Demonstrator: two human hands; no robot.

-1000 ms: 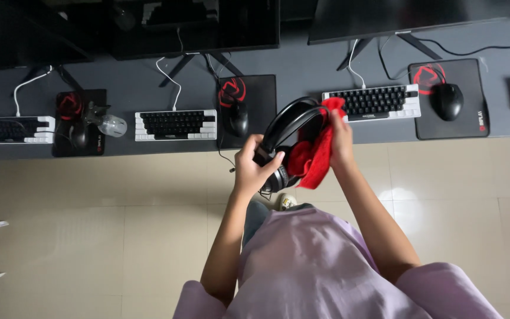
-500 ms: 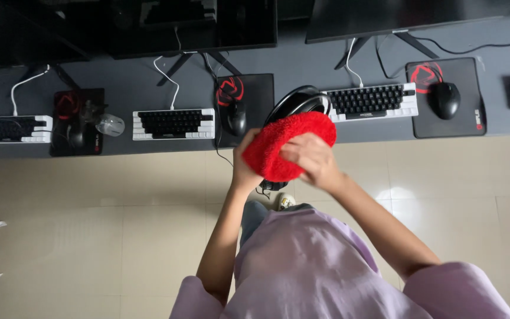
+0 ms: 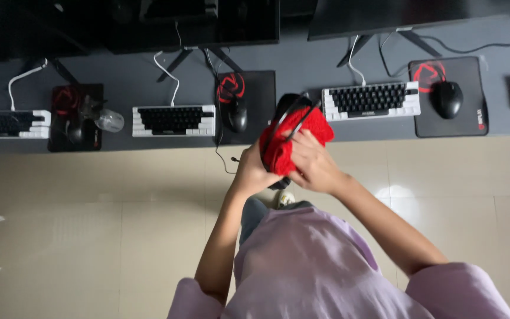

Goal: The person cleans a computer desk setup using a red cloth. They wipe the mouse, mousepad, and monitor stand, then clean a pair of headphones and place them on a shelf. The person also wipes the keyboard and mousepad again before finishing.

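A long dark desk (image 3: 302, 71) runs across the top of the view, above a pale tiled floor (image 3: 90, 224). Dark monitors (image 3: 420, 15) stand along its far edge. Three black-and-white keyboards (image 3: 174, 120) lie in a row on the desk, with the edge of a fourth at far right. Black mouse pads with red marks (image 3: 448, 97) lie beside them, each carrying a black mouse (image 3: 447, 99). A clear glass (image 3: 108, 120) lies tilted on the leftmost pad.

The black headphones (image 3: 287, 112) are held in the air at the desk's front edge, between the two middle keyboards. A red cloth (image 3: 293, 142) is bunched against them. The left hand (image 3: 254, 174) is closed around the lower part of the headphones. The right hand (image 3: 311, 164) grips the red cloth, pressing it against the headphones.
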